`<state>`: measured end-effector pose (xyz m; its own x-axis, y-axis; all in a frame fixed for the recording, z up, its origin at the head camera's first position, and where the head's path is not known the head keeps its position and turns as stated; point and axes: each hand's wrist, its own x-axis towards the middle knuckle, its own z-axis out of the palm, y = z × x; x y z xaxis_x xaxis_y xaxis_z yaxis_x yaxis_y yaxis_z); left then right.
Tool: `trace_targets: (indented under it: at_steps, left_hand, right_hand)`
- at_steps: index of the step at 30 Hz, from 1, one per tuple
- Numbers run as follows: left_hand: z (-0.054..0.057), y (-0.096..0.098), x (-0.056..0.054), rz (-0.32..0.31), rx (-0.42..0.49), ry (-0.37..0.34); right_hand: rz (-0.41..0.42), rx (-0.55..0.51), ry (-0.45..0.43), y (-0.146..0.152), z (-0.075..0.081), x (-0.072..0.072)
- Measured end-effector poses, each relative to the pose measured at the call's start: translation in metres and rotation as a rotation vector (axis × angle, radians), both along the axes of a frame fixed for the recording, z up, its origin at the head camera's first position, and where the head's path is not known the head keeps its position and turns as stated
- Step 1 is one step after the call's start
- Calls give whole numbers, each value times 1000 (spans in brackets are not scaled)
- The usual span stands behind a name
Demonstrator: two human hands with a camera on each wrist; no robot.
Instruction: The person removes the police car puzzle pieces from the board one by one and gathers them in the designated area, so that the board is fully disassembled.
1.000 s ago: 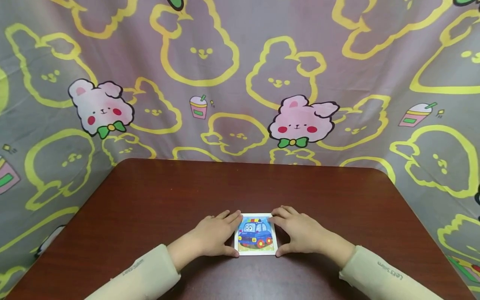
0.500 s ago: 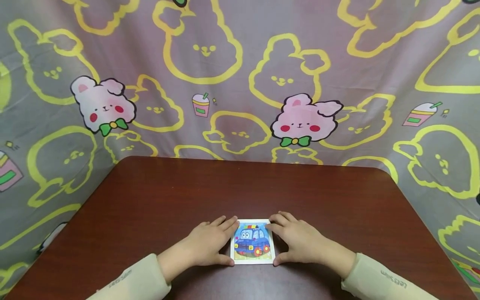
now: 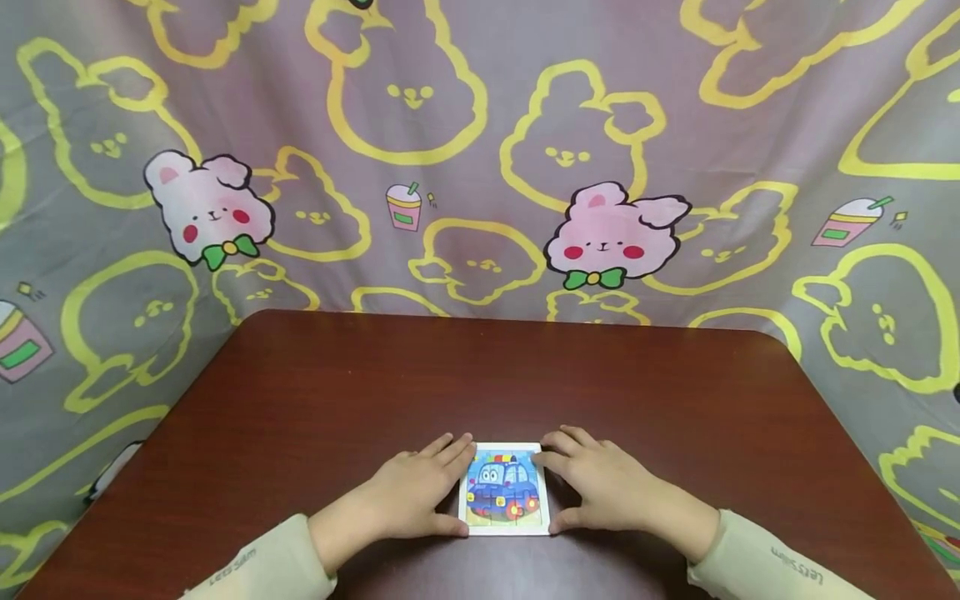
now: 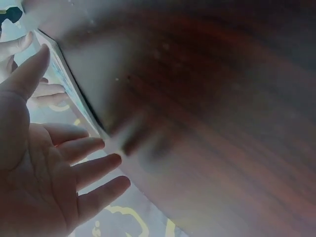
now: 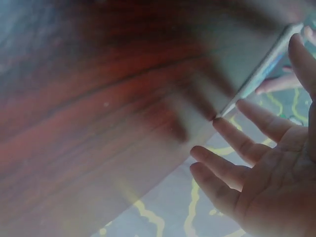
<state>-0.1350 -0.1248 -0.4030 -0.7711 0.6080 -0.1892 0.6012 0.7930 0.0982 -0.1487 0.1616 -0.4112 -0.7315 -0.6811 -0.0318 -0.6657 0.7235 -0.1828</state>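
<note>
A small white-framed jigsaw puzzle lies flat on the table, its picture a blue cartoon car with seams between the pieces. My left hand is at its left side, thumb at the near corner and fingertips at the far one. Mirroring it, my right hand touches the right side, with the index fingertip over the frame's far corner. Both wrist views show fairly straight, spread fingers beside the puzzle's thin edge. From the left wrist the puzzle appears nearly edge-on, partly behind the fingers.
The dark red-brown wooden table has rounded far corners. A grey-pink curtain printed with yellow rabbit outlines hangs behind it and along both sides. Light green sleeves cover the forearms.
Both hands have slid the puzzle a little towards the person and slightly left, keeping contact at its sides. The head view has tilted slightly.
</note>
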Motion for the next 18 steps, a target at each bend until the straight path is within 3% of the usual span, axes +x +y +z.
trace_targets:
  at_steps: [11, 18]
  left_hand:
    - [-3, -6, 0, 48, 38, -8]
    - [-9, -6, 1, 59, 37, 19]
  right_hand:
    - [0, -137, -60, -18, 7, -17]
    - [24, -171, -193, -45, 12, -33]
